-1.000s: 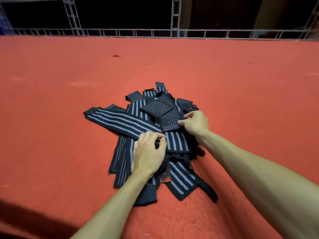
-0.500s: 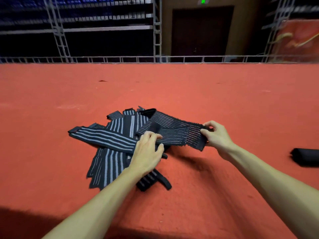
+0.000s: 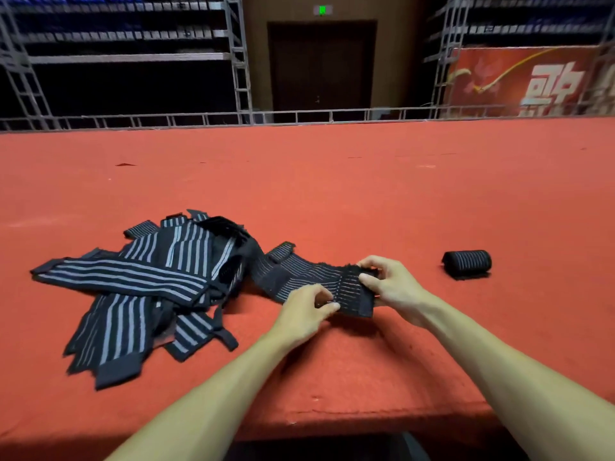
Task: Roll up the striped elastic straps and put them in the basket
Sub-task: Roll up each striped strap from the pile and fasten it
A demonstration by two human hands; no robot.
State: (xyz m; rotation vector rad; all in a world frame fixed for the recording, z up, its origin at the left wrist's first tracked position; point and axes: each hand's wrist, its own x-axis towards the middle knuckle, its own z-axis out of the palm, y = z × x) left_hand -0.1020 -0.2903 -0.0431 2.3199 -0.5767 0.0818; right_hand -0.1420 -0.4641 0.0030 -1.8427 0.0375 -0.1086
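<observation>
Strap (image 3: 299,277) end pinched; pile (image 3: 149,281) left, roll (image 3: 467,263) right.

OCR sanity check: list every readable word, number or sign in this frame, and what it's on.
Red banner: large white characters, blurred and cropped; unreadable.
Green sign above the door: too small to read.
No label visible on the striped straps.

My red worktop (image 3: 366,194) carries a pile of straps (image 3: 133,294) at left, one strap (image 3: 299,277) trailing out from it — a rolled strap (image 3: 467,263) sits well apart, right.
</observation>
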